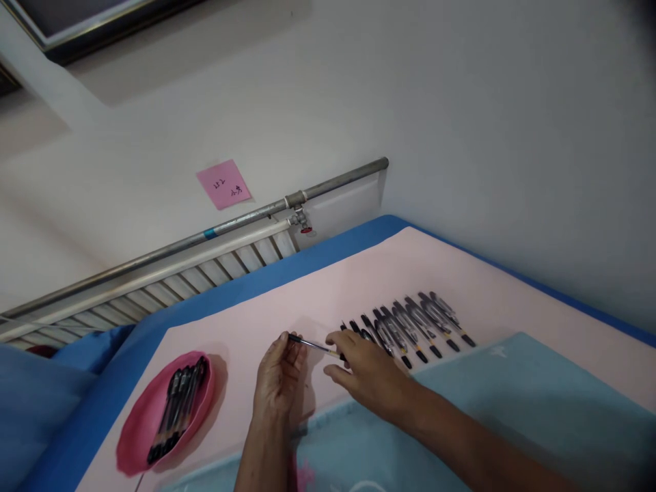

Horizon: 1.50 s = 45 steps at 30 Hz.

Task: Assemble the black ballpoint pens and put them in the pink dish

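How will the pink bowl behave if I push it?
The pink bowl looks wide and shallow, so it would probably slide rather than tip. It looks thin-walled, so perhaps light. The pens bunched inside may shift or roll.

A pink sticky note [224, 184] with handwriting is on the pale wall [307, 102], above a metal pipe [251, 220]. Below run a red-handled valve [300, 219] and white radiator [225, 268]; a dark picture frame [105, 35] hangs upper left.
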Each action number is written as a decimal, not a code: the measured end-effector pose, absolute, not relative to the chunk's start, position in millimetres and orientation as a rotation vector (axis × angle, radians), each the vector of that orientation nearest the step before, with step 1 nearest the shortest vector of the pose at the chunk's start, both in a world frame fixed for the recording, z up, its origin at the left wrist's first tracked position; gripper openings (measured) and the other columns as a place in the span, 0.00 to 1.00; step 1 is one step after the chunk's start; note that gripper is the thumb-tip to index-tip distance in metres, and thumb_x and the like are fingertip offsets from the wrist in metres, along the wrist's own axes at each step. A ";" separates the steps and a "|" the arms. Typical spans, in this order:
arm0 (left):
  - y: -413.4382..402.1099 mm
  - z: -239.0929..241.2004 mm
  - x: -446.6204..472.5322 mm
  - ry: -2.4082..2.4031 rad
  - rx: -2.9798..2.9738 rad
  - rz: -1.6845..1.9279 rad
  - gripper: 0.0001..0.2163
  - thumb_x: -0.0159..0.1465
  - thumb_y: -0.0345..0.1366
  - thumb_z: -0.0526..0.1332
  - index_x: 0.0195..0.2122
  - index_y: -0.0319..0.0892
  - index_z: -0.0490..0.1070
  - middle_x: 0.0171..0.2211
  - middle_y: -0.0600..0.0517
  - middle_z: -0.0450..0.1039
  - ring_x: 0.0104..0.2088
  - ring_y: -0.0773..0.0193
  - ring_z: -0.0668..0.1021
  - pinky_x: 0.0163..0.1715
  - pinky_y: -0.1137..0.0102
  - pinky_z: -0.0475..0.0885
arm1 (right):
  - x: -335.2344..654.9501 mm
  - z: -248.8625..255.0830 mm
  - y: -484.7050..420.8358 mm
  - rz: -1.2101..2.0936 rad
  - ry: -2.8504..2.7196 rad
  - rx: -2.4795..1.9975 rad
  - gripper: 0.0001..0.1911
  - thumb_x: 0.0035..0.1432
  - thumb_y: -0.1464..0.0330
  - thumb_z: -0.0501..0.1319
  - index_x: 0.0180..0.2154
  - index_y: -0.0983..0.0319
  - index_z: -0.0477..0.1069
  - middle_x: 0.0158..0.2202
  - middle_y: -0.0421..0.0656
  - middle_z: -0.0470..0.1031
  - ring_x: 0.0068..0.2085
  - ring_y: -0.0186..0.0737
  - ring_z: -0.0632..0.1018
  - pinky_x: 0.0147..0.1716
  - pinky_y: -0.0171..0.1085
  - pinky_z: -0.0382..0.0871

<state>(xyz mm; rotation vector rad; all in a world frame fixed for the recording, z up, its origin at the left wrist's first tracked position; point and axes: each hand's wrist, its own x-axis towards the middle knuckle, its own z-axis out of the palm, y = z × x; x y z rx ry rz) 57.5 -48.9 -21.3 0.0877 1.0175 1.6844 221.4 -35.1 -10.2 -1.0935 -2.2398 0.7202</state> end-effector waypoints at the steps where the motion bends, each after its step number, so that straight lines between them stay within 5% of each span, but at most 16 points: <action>1: -48.8 -21.6 57.5 1.014 0.087 1.679 0.04 0.56 0.24 0.58 0.26 0.36 0.71 0.24 0.51 0.75 0.26 0.68 0.77 0.32 0.72 0.73 | 221.7 -9.2 -35.3 0.690 -2.261 -1.087 0.08 0.53 0.71 0.54 0.38 0.62 0.65 0.36 0.44 0.69 0.35 0.37 0.70 0.32 0.33 0.59; 7: -49.7 -21.2 58.5 0.987 0.119 1.656 0.04 0.56 0.25 0.59 0.27 0.36 0.71 0.25 0.50 0.75 0.27 0.67 0.77 0.33 0.71 0.74 | 222.6 -8.9 -33.4 0.756 -2.230 -1.104 0.11 0.60 0.69 0.46 0.31 0.62 0.65 0.29 0.42 0.70 0.31 0.35 0.70 0.30 0.32 0.59; 11: -50.2 -22.0 58.8 1.005 0.128 1.682 0.03 0.55 0.24 0.60 0.26 0.36 0.71 0.24 0.51 0.75 0.26 0.69 0.77 0.32 0.72 0.74 | 221.8 -10.7 -33.6 0.713 -2.229 -1.074 0.08 0.56 0.69 0.53 0.38 0.62 0.65 0.35 0.43 0.70 0.34 0.36 0.70 0.32 0.32 0.59; 14: -50.6 -22.1 59.5 0.998 0.142 1.678 0.02 0.54 0.25 0.60 0.27 0.36 0.71 0.25 0.51 0.75 0.26 0.68 0.77 0.32 0.72 0.74 | 221.5 -10.9 -33.6 0.688 -2.236 -1.074 0.04 0.54 0.72 0.53 0.33 0.62 0.65 0.34 0.42 0.69 0.33 0.35 0.69 0.31 0.32 0.59; 18: -50.7 -22.0 61.1 0.988 0.169 1.674 0.02 0.54 0.25 0.61 0.26 0.36 0.71 0.24 0.51 0.75 0.27 0.68 0.77 0.33 0.71 0.73 | 221.9 -10.7 -32.8 0.799 -2.204 -1.103 0.12 0.60 0.69 0.46 0.29 0.62 0.64 0.27 0.41 0.69 0.29 0.34 0.69 0.28 0.31 0.58; 23: -49.9 -25.1 66.5 1.034 0.177 1.664 0.02 0.53 0.25 0.61 0.26 0.36 0.71 0.25 0.51 0.75 0.26 0.68 0.77 0.31 0.72 0.73 | 222.9 -8.7 -33.2 0.692 -2.250 -1.093 0.06 0.53 0.70 0.55 0.36 0.63 0.65 0.35 0.43 0.69 0.34 0.35 0.70 0.32 0.32 0.59; 29: -50.1 -25.8 71.2 0.995 0.205 1.639 0.02 0.53 0.25 0.61 0.25 0.36 0.71 0.24 0.51 0.74 0.26 0.68 0.77 0.31 0.72 0.74 | 224.8 -9.2 -31.0 0.757 -2.267 -1.132 0.10 0.59 0.69 0.48 0.30 0.63 0.65 0.29 0.42 0.69 0.31 0.34 0.70 0.29 0.32 0.58; 34: -49.2 -27.1 71.0 1.013 0.173 1.634 0.02 0.54 0.25 0.61 0.25 0.36 0.71 0.24 0.50 0.75 0.26 0.68 0.77 0.31 0.72 0.73 | 225.3 -9.8 -31.3 0.670 -2.314 -1.087 0.08 0.53 0.71 0.54 0.38 0.63 0.65 0.38 0.45 0.69 0.36 0.36 0.70 0.33 0.32 0.58; 45: -48.5 -28.2 75.6 1.032 0.284 1.594 0.02 0.51 0.26 0.63 0.25 0.36 0.70 0.23 0.52 0.74 0.25 0.68 0.76 0.29 0.73 0.72 | 227.5 -9.0 -31.4 0.616 -2.342 -1.128 0.06 0.57 0.69 0.52 0.33 0.63 0.66 0.33 0.42 0.71 0.33 0.34 0.71 0.30 0.31 0.56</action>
